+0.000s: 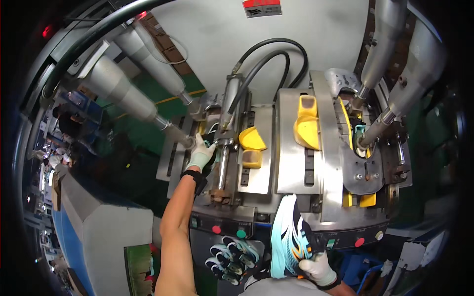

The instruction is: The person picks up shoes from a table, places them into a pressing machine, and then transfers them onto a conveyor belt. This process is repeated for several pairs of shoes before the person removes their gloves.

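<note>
Head view: the gloved right hand grips a curved, smooth-soled sneaker at the front edge of the steel machine; the left hand, near its left edge, shows no clear grip state.

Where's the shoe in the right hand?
Head view, lower part, just right of centre: the shoe is in the right hand, to the right of the clustered shoes.

A pale upright panel fills the back, a red placard near its top. Green floor marked by a yellow line spreads leftward, brown cardboard boxes stacked beyond. A grey cabinet with one blue side stands lower left; a red light glows upper left.
</note>
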A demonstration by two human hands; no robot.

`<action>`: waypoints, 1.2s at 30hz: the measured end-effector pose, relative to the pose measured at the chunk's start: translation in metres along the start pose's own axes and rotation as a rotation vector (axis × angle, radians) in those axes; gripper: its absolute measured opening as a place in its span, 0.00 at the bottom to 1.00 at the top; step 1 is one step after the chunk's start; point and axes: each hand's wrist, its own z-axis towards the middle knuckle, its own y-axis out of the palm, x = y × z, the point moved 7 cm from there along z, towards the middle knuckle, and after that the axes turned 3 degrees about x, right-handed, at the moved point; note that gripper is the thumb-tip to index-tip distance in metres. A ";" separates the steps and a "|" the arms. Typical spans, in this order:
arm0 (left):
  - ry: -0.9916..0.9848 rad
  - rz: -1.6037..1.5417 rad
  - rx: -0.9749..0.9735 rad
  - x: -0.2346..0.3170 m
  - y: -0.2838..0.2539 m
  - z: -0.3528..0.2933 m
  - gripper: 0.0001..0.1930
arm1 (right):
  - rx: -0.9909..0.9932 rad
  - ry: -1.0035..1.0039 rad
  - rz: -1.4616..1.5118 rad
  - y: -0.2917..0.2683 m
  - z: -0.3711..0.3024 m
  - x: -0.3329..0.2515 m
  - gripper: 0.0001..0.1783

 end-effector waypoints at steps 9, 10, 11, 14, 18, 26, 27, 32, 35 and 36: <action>-0.078 0.094 -0.200 0.013 -0.041 0.032 0.33 | 0.144 0.095 0.061 0.020 0.018 -0.008 0.47; -0.061 0.093 -0.187 0.017 -0.058 0.024 0.32 | 0.152 0.050 0.043 0.025 0.022 -0.011 0.47; -0.028 0.038 -0.130 0.020 -0.078 0.013 0.32 | 0.121 0.027 0.014 0.029 0.027 -0.010 0.41; 0.093 -0.213 0.058 0.021 -0.149 -0.045 0.30 | 0.039 -0.004 -0.074 0.049 0.039 -0.011 0.35; 0.097 -0.381 0.292 -0.017 -0.221 -0.173 0.25 | 0.001 0.032 -0.135 0.096 0.071 0.000 0.30; -0.623 -0.524 0.439 -0.164 -0.181 -0.452 0.21 | -0.243 0.245 -0.040 0.256 0.298 0.049 0.14; -0.737 -0.476 0.442 -0.180 -0.170 -0.485 0.22 | -0.134 0.249 -0.174 0.258 0.340 0.059 0.10; -1.071 -0.339 0.344 -0.223 -0.103 -0.599 0.26 | 0.455 -0.274 -0.949 0.194 0.513 0.048 0.08; -1.266 -0.219 0.278 -0.200 -0.121 -0.634 0.29 | 0.254 -0.387 -1.845 0.234 0.533 0.072 0.11; -1.345 -0.195 0.294 -0.197 -0.108 -0.660 0.29 | 0.396 -0.148 -1.379 0.249 0.518 0.088 0.12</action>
